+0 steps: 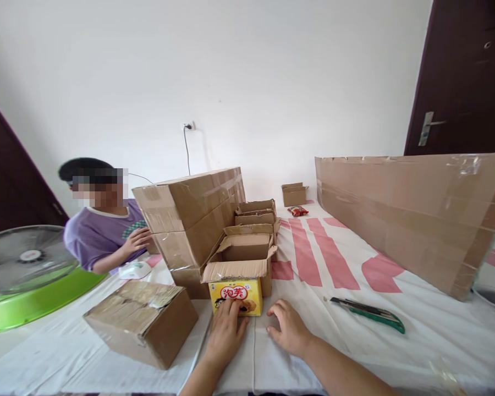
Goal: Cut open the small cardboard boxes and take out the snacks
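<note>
A yellow box [253, 297] with red lettering and a picture of food stands upright in front of an open cardboard carton [247, 252]. The fingers of my left hand [227, 331] rest against the lower front of the yellow box, stretched out rather than wrapped round it. My right hand [289, 329] is just to the right of the box and apart from it, with fingers slightly curved and nothing in them. Behind that carton, more open cartons [256, 212] run back in a row. A closed cardboard box [142, 316] sits to the left of my left hand.
A green-handled utility knife [369, 313] lies on the right. Stacked cardboard boxes [198, 206] rise at left, and a long cardboard panel [404, 214] at right. A red packet [297, 211] lies farther back. Another person [107, 231] sits at left near a fan [28, 258].
</note>
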`<state>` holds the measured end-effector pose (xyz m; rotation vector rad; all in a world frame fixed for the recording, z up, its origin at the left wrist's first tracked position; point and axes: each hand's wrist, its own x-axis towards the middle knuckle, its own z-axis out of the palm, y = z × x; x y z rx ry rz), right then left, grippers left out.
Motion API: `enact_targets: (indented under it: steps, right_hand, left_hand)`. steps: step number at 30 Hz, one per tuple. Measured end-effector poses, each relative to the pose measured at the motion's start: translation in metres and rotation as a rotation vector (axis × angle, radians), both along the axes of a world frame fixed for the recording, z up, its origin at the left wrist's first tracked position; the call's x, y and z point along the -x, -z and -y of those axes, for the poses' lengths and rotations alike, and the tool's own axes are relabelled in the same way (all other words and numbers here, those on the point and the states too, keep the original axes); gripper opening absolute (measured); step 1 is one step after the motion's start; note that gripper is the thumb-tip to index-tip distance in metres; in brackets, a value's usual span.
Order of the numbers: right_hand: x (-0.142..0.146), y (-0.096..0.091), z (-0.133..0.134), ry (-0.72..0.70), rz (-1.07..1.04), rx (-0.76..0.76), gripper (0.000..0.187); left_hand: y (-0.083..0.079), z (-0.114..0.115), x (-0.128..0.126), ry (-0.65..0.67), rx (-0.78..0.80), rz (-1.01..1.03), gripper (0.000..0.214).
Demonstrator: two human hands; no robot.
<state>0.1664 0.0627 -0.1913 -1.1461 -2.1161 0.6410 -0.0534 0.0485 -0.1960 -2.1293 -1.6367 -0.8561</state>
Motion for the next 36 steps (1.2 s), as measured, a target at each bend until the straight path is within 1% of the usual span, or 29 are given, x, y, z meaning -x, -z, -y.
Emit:
enact_targets:
  steps: [1, 3, 5, 9, 14, 16, 20, 24, 29, 33, 36]
  right_hand:
    - [0.0, 0.0, 0.0, 0.0, 0.001, 0.0, 0.025]
    - [0.0, 0.0, 0.0, 0.002, 0.0, 0.0, 0.025]
    - [0.0, 0.0, 0.0, 0.001, 0.002, 0.002, 0.025]
    - [0.001, -0.001, -0.001, -0.007, 0.026, 0.004, 0.024]
    - [0.001, 0.0, -0.001, -0.011, 0.04, -0.007, 0.023]
    - [0.0, 0.0, 0.0, -0.012, 0.04, -0.006, 0.023]
    - [0.0, -0.003, 0.002, -0.013, 0.035, -0.001, 0.022]
    - [0.0, -0.005, 0.003, -0.021, 0.045, 0.006, 0.021]
    - [0.001, -0.003, 0.001, -0.03, 0.078, -0.012, 0.019]
    - [0.001, -0.003, 0.001, -0.034, 0.081, -0.018, 0.019]
    - [0.0, -0.005, 0.002, -0.037, 0.08, -0.01, 0.02]
  left_hand:
    - [-0.002, 0.0, -0.001, -0.006, 0.014, 0.002, 0.008]
    - [-0.007, -0.002, -0.004, -0.029, 0.03, 0.003, 0.011]
    - [-0.011, -0.005, -0.005, -0.05, 0.041, 0.001, 0.009]
    - [-0.016, -0.011, -0.002, -0.039, 0.083, -0.019, 0.009]
    - [-0.014, -0.01, 0.001, -0.006, 0.096, -0.044, 0.009]
    - [-0.012, -0.009, 0.0, -0.029, 0.086, -0.044, 0.012]
    - [-0.01, -0.012, -0.002, -0.121, 0.076, -0.032, 0.013]
    - [-0.011, -0.018, -0.002, -0.146, 0.097, -0.027, 0.011]
    - [-0.017, -0.031, -0.007, -0.16, 0.126, -0.034, 0.012]
    - [-0.023, -0.048, -0.015, -0.156, 0.133, -0.044, 0.018]
    - [-0.023, -0.063, -0.022, -0.172, 0.131, -0.046, 0.021]
